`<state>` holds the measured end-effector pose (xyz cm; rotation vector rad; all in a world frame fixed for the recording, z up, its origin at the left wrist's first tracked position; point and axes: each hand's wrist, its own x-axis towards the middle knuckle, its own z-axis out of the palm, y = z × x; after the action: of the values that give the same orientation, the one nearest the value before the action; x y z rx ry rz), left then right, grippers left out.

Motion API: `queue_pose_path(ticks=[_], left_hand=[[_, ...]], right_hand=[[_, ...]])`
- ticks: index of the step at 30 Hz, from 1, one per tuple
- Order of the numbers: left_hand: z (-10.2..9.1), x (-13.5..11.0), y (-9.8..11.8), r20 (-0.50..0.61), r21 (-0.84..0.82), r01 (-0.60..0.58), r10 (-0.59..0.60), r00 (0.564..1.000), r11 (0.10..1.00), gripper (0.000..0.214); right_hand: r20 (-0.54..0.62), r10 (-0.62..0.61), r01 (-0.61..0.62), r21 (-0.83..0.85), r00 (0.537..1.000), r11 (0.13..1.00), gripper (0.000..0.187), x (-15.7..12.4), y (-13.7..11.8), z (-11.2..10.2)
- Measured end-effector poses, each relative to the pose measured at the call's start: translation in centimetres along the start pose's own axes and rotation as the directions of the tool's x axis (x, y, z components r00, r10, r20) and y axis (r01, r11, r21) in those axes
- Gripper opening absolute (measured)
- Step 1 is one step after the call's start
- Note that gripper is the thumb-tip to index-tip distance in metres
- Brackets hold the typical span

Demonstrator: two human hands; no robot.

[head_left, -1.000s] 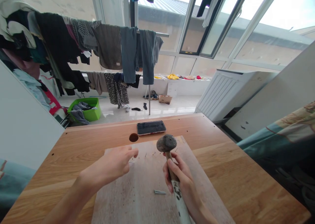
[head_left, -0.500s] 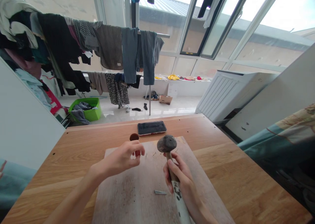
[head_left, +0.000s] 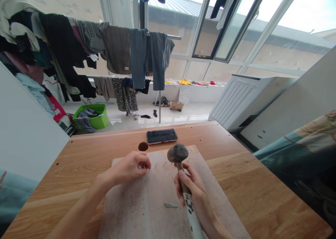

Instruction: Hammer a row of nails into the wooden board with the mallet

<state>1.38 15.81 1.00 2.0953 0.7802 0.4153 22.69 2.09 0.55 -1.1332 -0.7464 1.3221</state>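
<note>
My right hand (head_left: 193,188) is wrapped round the handle of a mallet (head_left: 177,153) with a dark rounded head and a worn white grip, held head-up above the board. My left hand (head_left: 135,167) has its fingers curled together low over the far left part of the wooden board (head_left: 131,207); whatever they pinch, if anything, is hidden. Just right of it, a thin nail (head_left: 156,165) stands in the board, and another nail (head_left: 165,163) leans beside it. A few loose grey nails (head_left: 171,205) lie together nearer me.
The board rests on a wood-grain table (head_left: 233,172) with a round hole (head_left: 143,147) near its far left corner. A phone (head_left: 162,136) lies beyond the board. Past the table are a green tub (head_left: 101,118) of clothes, a laundry rack (head_left: 174,38) and a white ribbed cabinet (head_left: 236,98).
My left hand has shifted slightly left and its fingers have curled in closer to the board. The right hand and mallet have barely moved.
</note>
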Motion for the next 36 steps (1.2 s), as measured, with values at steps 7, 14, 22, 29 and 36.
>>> queue_pose_path(ticks=[7,14,22,29,36], left_hand=[[-0.9,-0.6,2.0,0.02,0.222,0.014,-0.019,1.0,0.975,0.025],[0.2,-0.3,0.7,-0.032,0.159,-0.025,0.03,0.999,0.987,0.021],[2.0,-0.6,-1.1,-0.145,-0.104,0.042,-0.057,0.988,0.994,0.026],[2.6,-0.9,-1.5,-0.198,-0.101,0.018,-0.037,0.98,0.995,0.028],[2.6,-0.9,-1.4,-0.223,-0.095,-0.01,-0.012,0.975,0.995,0.021]], right_hand=[[-0.011,0.011,-0.011,-0.005,1.0,1.0,0.051,-0.2,-0.1,0.1],[-0.005,0.014,-0.014,-0.009,1.0,1.0,0.051,-0.1,-0.1,0.1],[-0.008,0.005,-0.005,-0.026,1.0,1.0,0.05,-0.1,0.5,0.2],[0.086,0.061,-0.055,-0.07,0.994,0.996,0.051,-0.2,-1.0,1.4],[0.189,0.134,-0.125,-0.06,0.973,0.99,0.047,-0.4,-1.8,3.6]])
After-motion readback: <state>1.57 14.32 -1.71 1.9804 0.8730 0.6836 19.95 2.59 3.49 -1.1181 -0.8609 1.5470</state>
